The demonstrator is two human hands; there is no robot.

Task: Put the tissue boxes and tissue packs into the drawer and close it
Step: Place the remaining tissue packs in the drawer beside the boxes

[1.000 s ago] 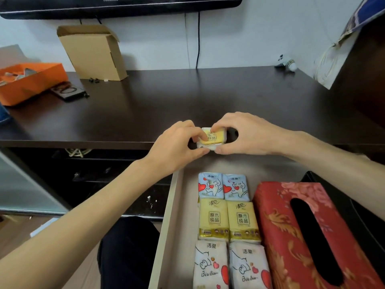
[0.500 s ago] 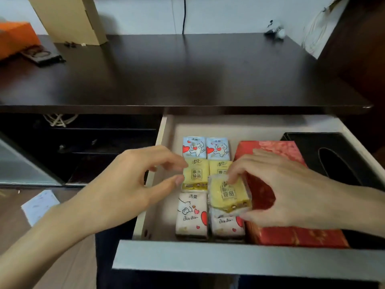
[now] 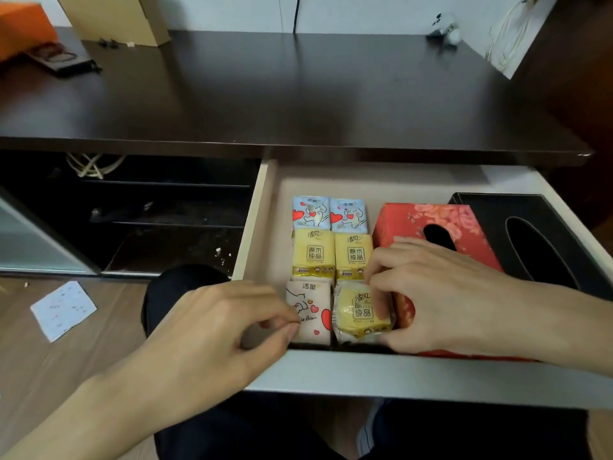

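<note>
While the right hand pinched a yellow tissue pack into the drawer, the left hand hovered, fingers curled on nothing; releasing, then closing, seemed next.

My counter was dark wood with a soft sheen, my drawer smooth matt pale board, the tissue packs wrapped in glossy crinkled plastic film, the red tissue box looked like patterned cloth, the black tissue box leather-like and matt, the floor smooth wood.
</note>
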